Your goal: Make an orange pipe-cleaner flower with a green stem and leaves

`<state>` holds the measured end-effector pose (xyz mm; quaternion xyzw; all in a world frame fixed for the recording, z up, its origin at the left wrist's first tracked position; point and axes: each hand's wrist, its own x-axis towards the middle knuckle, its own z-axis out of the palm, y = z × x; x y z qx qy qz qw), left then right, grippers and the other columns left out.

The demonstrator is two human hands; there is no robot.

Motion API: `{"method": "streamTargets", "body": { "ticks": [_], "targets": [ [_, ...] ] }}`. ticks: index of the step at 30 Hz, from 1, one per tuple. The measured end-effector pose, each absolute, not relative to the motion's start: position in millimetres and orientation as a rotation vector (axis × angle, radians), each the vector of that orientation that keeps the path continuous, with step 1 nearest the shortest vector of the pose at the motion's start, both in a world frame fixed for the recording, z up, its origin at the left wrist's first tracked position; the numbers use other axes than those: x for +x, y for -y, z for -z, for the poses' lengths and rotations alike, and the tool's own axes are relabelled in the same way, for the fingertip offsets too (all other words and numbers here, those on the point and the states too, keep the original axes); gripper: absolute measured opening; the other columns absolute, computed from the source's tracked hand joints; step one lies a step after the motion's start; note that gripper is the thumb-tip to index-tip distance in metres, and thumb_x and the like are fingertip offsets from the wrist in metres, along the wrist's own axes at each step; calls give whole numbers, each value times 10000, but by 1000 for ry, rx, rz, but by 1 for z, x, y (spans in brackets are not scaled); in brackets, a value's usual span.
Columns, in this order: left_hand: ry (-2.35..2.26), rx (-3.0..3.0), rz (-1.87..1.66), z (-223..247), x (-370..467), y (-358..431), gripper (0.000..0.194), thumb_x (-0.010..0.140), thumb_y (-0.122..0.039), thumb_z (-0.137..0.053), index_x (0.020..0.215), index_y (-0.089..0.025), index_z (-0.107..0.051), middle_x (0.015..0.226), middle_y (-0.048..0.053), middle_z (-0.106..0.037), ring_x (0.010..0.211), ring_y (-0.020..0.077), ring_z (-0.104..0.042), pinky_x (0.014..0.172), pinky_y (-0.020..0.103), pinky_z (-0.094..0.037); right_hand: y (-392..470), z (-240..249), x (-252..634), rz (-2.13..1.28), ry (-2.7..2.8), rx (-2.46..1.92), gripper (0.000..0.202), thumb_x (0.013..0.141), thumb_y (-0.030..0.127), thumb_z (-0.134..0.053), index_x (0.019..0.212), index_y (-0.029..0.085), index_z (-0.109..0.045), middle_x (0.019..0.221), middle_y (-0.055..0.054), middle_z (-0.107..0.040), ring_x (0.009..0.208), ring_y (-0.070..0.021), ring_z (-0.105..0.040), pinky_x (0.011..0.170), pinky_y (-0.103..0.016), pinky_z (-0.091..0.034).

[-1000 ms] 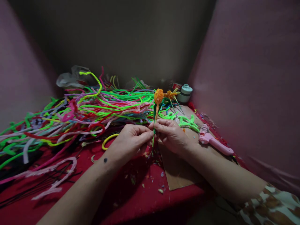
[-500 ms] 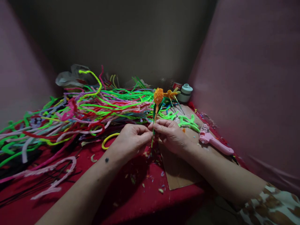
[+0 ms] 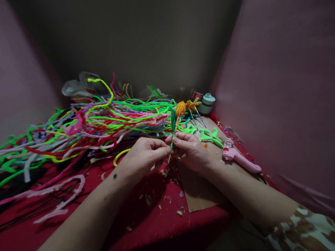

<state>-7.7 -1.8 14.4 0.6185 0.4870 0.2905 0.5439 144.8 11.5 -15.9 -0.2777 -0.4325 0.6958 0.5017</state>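
Note:
Between my two hands stands an orange pipe-cleaner flower (image 3: pixel 180 109) on a thin stem, with a dark green leaf (image 3: pixel 173 120) beside its neck on the left. My left hand (image 3: pixel 149 153) pinches the green stem low down. Just above, my right hand (image 3: pixel 188 148) has thumb and fingers closed on the same stem, close under the flower. The fingertips of both hands nearly meet and hide part of the stem. The stem's lower end pokes out beneath them.
A large heap of coloured pipe cleaners (image 3: pixel 125 118) spreads over the red cloth (image 3: pixel 157 223). On the right, a pink glue gun (image 3: pixel 240 158) lies on cardboard (image 3: pixel 199 195), near bent green pieces (image 3: pixel 211 136). Farther back are small orange flowers (image 3: pixel 193 104) and a pale jar (image 3: pixel 207 103).
The flower has turned and tilted slightly to the right. Its green leaf now shows apart from it on the left. Both hands keep their pinch on the stem in nearly the same place.

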Motion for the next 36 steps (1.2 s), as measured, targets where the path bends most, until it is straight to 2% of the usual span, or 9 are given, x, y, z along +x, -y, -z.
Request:
{"method": "streamTargets", "body": {
  "ticks": [8, 17, 24, 29, 36],
  "targets": [
    [-1199, 1514, -729, -17, -6, 5, 348, 756, -331, -526, 472, -160, -420, 388, -61, -370, 372, 37, -272, 404, 193, -194, -14, 22, 146, -1673, 1098, -607, 134, 727, 260, -691, 787, 141, -694, 595, 16, -602, 496, -49, -515, 481, -159, -392],
    [-1206, 1540, -733, -16, -5, 4, 274, 713, -271, -504, 483, -171, -394, 401, -74, -349, 374, 37, -255, 397, 187, -184, -14, 21, 146, -1669, 1098, -663, 157, 696, 290, -720, 745, 145, -687, 594, 12, -599, 485, -54, -495, 472, -172, -382],
    [-1200, 1496, -724, -17, -4, 6, 313, 752, -319, -494, 488, -170, -411, 386, -62, -365, 366, 45, -276, 403, 200, -193, -13, 22, 147, -1697, 1098, -642, 142, 723, 275, -695, 783, 146, -689, 607, 7, -612, 507, -68, -535, 495, -182, -412],
    [-1199, 1500, -734, -18, -4, 6, 318, 742, -303, -524, 479, -158, -423, 388, -58, -374, 369, 35, -276, 405, 192, -197, -13, 21, 147, -1687, 1105, -633, 171, 710, 291, -712, 792, 144, -683, 595, 17, -595, 486, -60, -509, 486, -182, -399],
    [-1078, 1230, -770, -11, -6, 1, 246, 691, -253, -574, 510, -163, -434, 369, -74, -346, 329, 32, -256, 364, 182, -161, -15, 24, 146, -1746, 1062, -628, 184, 678, 297, -722, 785, 151, -684, 596, 13, -590, 490, -66, -481, 505, -207, -377]
  ]
}}
